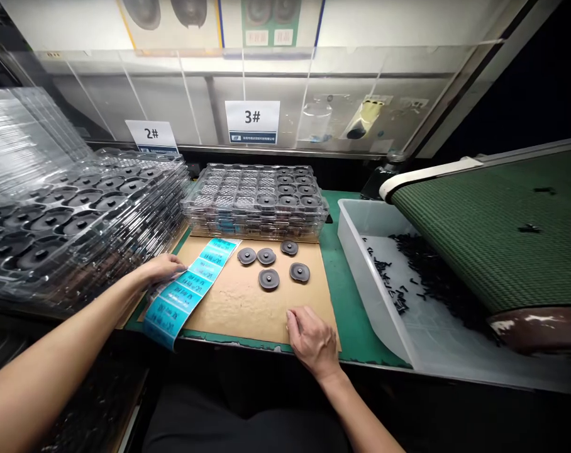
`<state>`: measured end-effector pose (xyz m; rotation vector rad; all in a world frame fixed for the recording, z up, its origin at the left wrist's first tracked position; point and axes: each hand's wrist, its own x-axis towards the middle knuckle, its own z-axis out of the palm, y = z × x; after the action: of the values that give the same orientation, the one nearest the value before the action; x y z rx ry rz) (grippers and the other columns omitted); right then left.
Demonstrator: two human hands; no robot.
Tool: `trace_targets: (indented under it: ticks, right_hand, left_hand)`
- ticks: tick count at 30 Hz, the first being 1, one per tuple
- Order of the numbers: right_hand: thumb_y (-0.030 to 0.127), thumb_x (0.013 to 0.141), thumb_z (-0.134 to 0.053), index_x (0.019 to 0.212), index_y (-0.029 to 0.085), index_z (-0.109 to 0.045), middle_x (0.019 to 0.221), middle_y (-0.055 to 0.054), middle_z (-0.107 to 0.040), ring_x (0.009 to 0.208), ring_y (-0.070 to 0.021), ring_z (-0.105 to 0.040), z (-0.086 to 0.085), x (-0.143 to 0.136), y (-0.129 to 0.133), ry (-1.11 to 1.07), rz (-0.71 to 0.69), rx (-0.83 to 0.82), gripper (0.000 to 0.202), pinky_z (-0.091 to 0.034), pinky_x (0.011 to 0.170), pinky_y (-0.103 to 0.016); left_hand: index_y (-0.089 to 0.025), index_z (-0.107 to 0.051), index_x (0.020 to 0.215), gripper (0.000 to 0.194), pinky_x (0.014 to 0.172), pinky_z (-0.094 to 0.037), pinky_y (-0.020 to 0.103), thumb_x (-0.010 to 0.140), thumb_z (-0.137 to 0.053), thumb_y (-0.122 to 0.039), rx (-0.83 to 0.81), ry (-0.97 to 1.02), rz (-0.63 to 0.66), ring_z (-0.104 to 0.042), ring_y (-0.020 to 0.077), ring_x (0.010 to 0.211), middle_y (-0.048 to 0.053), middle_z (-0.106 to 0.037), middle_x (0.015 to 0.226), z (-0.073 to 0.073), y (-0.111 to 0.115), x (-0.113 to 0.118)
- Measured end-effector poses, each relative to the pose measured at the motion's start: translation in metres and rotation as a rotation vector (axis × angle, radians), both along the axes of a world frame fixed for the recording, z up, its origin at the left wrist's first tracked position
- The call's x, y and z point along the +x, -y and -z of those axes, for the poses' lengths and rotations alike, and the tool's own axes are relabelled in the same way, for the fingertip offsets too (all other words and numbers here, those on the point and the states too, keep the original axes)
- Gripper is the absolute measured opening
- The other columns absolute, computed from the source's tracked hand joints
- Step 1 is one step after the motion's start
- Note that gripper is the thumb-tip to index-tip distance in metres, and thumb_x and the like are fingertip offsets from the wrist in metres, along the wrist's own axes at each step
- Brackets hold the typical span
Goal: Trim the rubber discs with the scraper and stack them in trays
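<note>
A strip of blue labels [194, 280] with dark writing lies slanted on the cardboard sheet [238, 308], its near end hanging past the table's front edge. My left hand [163, 268] is at the strip's left edge, fingertips closed on that edge and partly hidden. On the right part of the cardboard rests my right hand [312, 336], curled into a loose fist; whatever is inside it, if anything, is hidden. Several dark grey discs with centre studs, such as one round disc [269, 279], lie between the hands and the tray stack.
Clear plastic trays [255, 195], partly filled with discs, are stacked at the back. A taller tray stack [82, 207] stands left. On the right, a translucent bin [375, 277] holds small black pieces below a green conveyor belt [497, 220].
</note>
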<state>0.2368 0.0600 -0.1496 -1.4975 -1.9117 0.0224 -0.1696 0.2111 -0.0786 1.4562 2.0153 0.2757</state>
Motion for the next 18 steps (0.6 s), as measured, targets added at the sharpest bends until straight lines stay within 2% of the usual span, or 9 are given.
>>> trace_targets:
  ticks: [5, 7, 9, 11, 13, 15, 18]
  right_hand:
    - [0.029, 0.108, -0.046, 0.083, 0.021, -0.070, 0.074, -0.002, -0.067, 0.064, -0.0137, -0.060, -0.001, 0.001, 0.000, -0.012, 0.000, -0.012, 0.035, -0.032, 0.060, -0.029]
    - [0.029, 0.108, -0.046, 0.082, 0.021, -0.070, 0.074, -0.002, -0.066, 0.063, -0.0136, -0.059, -0.002, 0.001, 0.000, -0.015, 0.001, -0.011, 0.036, -0.031, 0.060, -0.030]
    - [0.029, 0.107, -0.045, 0.083, 0.021, -0.070, 0.074, -0.003, -0.066, 0.062, -0.0136, -0.059, -0.002, 0.001, 0.000, -0.018, 0.002, -0.012, 0.036, -0.031, 0.060, -0.030]
    - [0.028, 0.107, -0.045, 0.084, 0.021, -0.071, 0.075, -0.003, -0.067, 0.063, -0.0136, -0.059, -0.002, 0.001, 0.000, -0.022, 0.003, -0.015, 0.035, -0.031, 0.061, -0.030]
    - [0.028, 0.107, -0.046, 0.084, 0.021, -0.071, 0.076, -0.003, -0.067, 0.063, -0.0137, -0.059, -0.002, 0.000, 0.001, -0.028, 0.009, -0.021, 0.035, -0.031, 0.061, -0.030]
    - [0.029, 0.107, -0.047, 0.084, 0.021, -0.071, 0.076, -0.003, -0.067, 0.064, -0.0137, -0.059, -0.001, -0.001, 0.001, -0.036, 0.017, -0.027, 0.034, -0.031, 0.061, -0.030]
    - [0.029, 0.106, -0.048, 0.085, 0.021, -0.072, 0.077, -0.003, -0.068, 0.065, -0.0140, -0.059, 0.001, -0.001, 0.001, -0.047, 0.019, -0.036, 0.033, -0.031, 0.062, -0.030]
  left_hand:
    - [-0.015, -0.069, 0.100, 0.025, 0.073, -0.058, 0.034, 0.096, -0.072, -0.039, 0.011, -0.215, 0.119, -0.066, 0.0155, 0.073, 0.001, -0.069, 0.086, -0.008, -0.004, -0.003]
    - [-0.015, -0.069, 0.103, 0.027, 0.077, -0.058, 0.037, 0.096, -0.071, -0.041, 0.071, -0.279, 0.151, -0.067, 0.0169, 0.076, 0.002, -0.070, 0.089, -0.009, -0.002, 0.002]
    - [-0.015, -0.069, 0.109, 0.030, 0.086, -0.058, 0.043, 0.097, -0.067, -0.043, 0.187, -0.336, 0.171, -0.070, 0.0229, 0.091, 0.007, -0.073, 0.100, -0.007, 0.008, 0.014]
    - [-0.016, -0.066, 0.125, 0.038, 0.101, -0.053, 0.050, 0.100, -0.058, -0.045, 0.343, -0.373, 0.216, -0.066, 0.0315, 0.118, 0.016, -0.070, 0.124, 0.001, 0.027, 0.034]
    - [-0.019, -0.059, 0.141, 0.051, 0.117, -0.041, 0.053, 0.100, -0.053, -0.049, 0.469, -0.370, 0.325, -0.050, 0.0351, 0.142, 0.018, -0.057, 0.151, 0.015, 0.053, 0.058]
    - [-0.024, -0.059, 0.144, 0.060, 0.124, -0.032, 0.056, 0.093, -0.064, -0.054, 0.499, -0.346, 0.472, -0.041, 0.0369, 0.151, 0.014, -0.047, 0.162, 0.032, 0.078, 0.080]
    - [-0.025, -0.058, 0.147, 0.057, 0.122, -0.026, 0.071, 0.096, -0.060, -0.051, 0.507, -0.342, 0.530, -0.038, 0.0429, 0.152, 0.016, -0.047, 0.163, 0.051, 0.099, 0.097]
